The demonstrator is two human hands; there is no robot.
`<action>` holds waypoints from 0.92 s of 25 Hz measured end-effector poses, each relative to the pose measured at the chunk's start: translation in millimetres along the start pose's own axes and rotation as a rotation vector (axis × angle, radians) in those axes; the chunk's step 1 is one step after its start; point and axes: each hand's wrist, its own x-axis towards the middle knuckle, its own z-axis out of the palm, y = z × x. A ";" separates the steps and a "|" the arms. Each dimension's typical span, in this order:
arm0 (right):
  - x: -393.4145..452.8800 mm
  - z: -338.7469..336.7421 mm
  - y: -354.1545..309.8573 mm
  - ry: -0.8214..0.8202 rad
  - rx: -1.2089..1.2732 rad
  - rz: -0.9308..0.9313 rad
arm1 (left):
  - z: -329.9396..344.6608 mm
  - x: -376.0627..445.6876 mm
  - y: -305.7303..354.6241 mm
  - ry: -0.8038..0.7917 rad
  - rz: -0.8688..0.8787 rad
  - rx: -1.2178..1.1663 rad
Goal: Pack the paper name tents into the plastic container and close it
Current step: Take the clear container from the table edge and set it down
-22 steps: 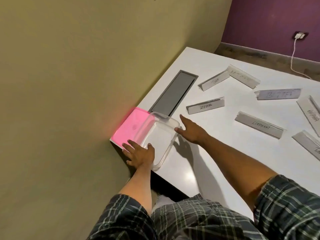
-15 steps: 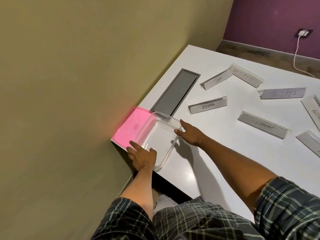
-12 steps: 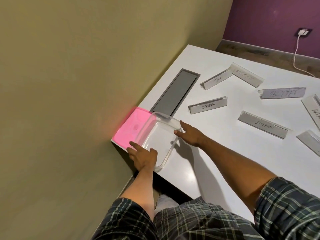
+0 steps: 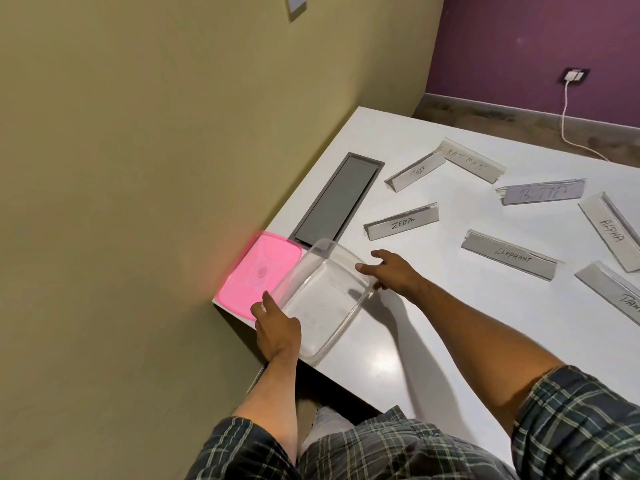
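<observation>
The left hand [image 4: 277,332] grips the near left corner of the clear container [image 4: 323,299], thumb on the inner side of the rim and fingers [image 4: 266,303] wrapped around the outer wall. The right hand [image 4: 391,271] holds the container's right rim, fingers partly spread, with fingertips over the edge and the thumb towards the inside; how firmly it grips cannot be told. The container is empty and tilted, its far left side raised so that it leans over the pink lid [image 4: 258,271], which lies flat at the table's left corner against the wall [image 4: 138,202]. The container's near right edge looks to be on or just above the table [image 4: 433,341].

Just beyond the lid and the container, a grey rectangular hatch [image 4: 337,199] is set into the tabletop along the wall. The name tents lie scattered over the table beyond and to the right of the hands, none in the container. The ZEBRA tent [image 4: 401,221] is nearest the right hand, a little beyond it. The TIGER tent [image 4: 415,171] and the BATMAN tent [image 4: 471,161] meet end to end farther back. The ELEPHANT tent [image 4: 509,254] lies to the right of ZEBRA. A tent with blurred lettering [image 4: 542,192] is beyond it, the ALPHA tent [image 4: 609,230] stands at the right edge of view, and one more tent [image 4: 613,289] is cut off at the lower right. Both forearms are bare below plaid sleeves [image 4: 581,431].
</observation>
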 end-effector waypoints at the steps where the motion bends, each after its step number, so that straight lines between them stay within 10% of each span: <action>1: -2.9 -12.0 7.2 0.018 -0.033 0.028 | 1.5 -0.9 5.4 -0.011 0.045 0.020; 23: -187.8 -169.5 213.6 0.194 0.057 0.459 | 121.5 -93.2 178.9 -0.527 0.935 0.300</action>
